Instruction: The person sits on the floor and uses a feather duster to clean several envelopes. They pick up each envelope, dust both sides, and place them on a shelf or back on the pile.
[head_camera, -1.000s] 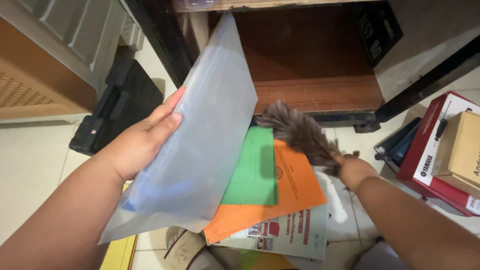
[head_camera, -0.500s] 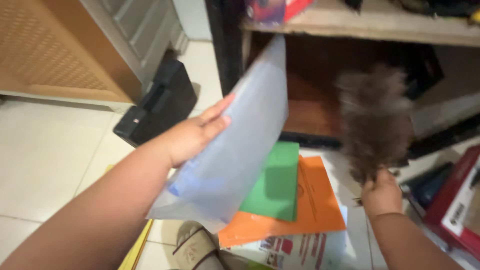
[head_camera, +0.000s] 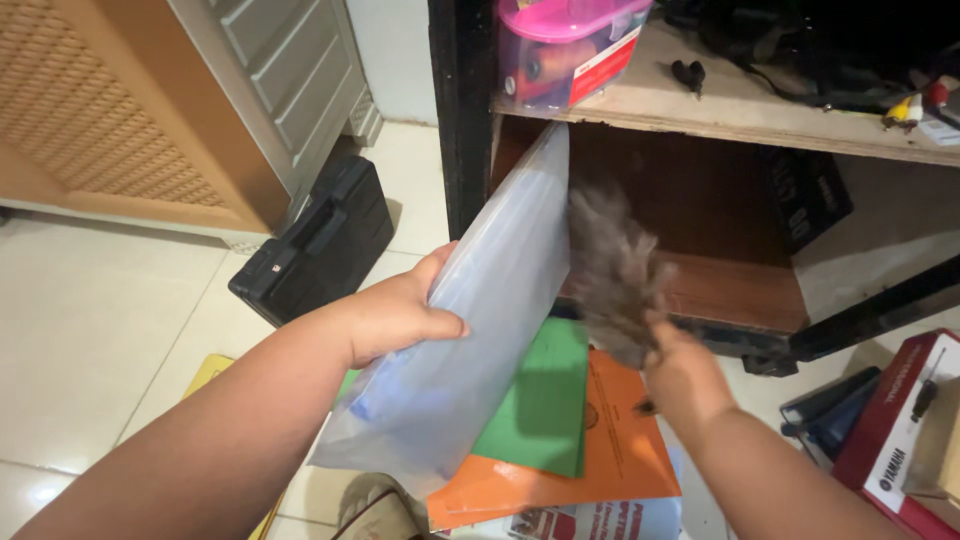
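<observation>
The left hand (head_camera: 395, 315) grips a translucent plastic folder (head_camera: 470, 330) by its left edge, thumb pressed across the front and fingers behind, holding it tilted up so its top corner reaches the lower opening of the wooden shelf unit (head_camera: 700, 110). The right hand (head_camera: 680, 375) is closed around the handle of a brown feather duster (head_camera: 612, 270), whose blurred feathers touch the folder's right edge. Below the folder on the floor lie a green folder (head_camera: 545, 410) and an orange folder (head_camera: 610, 450), and left of it stands a black case (head_camera: 315, 240).
</observation>
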